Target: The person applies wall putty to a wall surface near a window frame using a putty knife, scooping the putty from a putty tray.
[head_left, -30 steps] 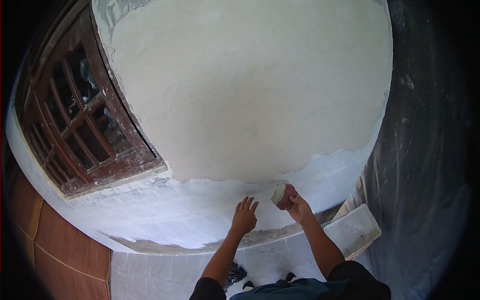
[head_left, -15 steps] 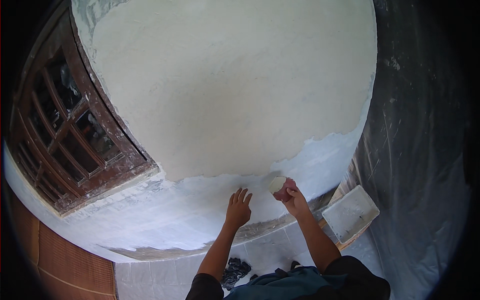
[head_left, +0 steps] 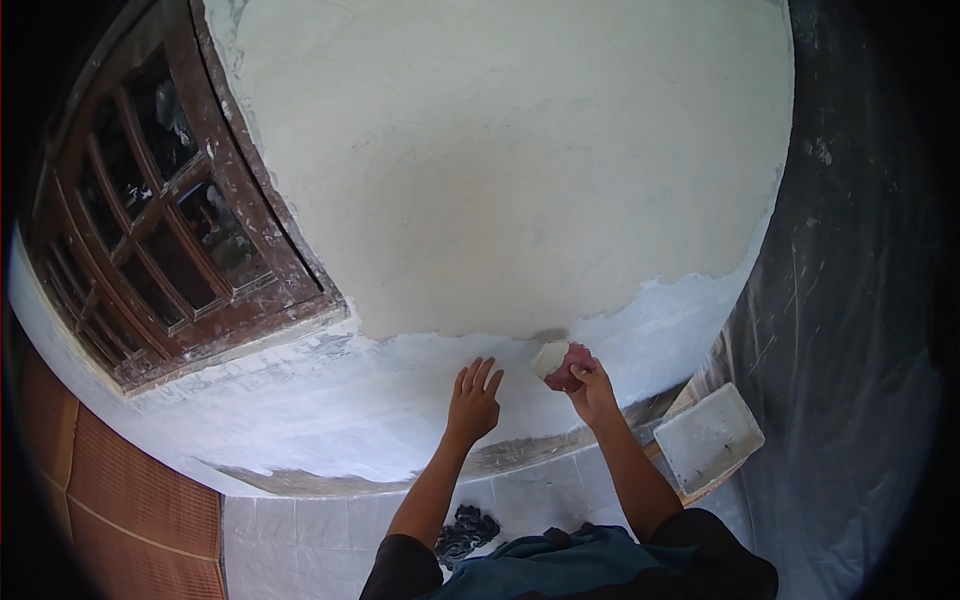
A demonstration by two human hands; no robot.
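In front of me rises a wall, its upper part coated in beige putty (head_left: 480, 210) and its lower band white (head_left: 400, 400). My right hand (head_left: 594, 396) grips a flat dark-red putty spreader (head_left: 577, 362), the thumb on its face. A lump of cream putty (head_left: 550, 357) covers the spreader's left part, close to the lower edge of the beige coat. Whether the spreader touches the wall I cannot tell. To its left, my left hand (head_left: 473, 405) holds nothing; its fingers are apart and reach up close to the white band.
At the left is a brown wooden window (head_left: 170, 225) with several panes. A putty-smeared white tray (head_left: 708, 440) stands at the lower right, beside dark plastic sheeting (head_left: 840, 330). A crumpled dark cloth or bag (head_left: 467, 532) lies on the grey floor. Brown woven panels (head_left: 140, 500) stand lower left.
The view has shifted, so the window and tray sit farther right in the picture. Both hands appear slightly higher, the spreader nearer the beige edge. The right hand keeps its grip.
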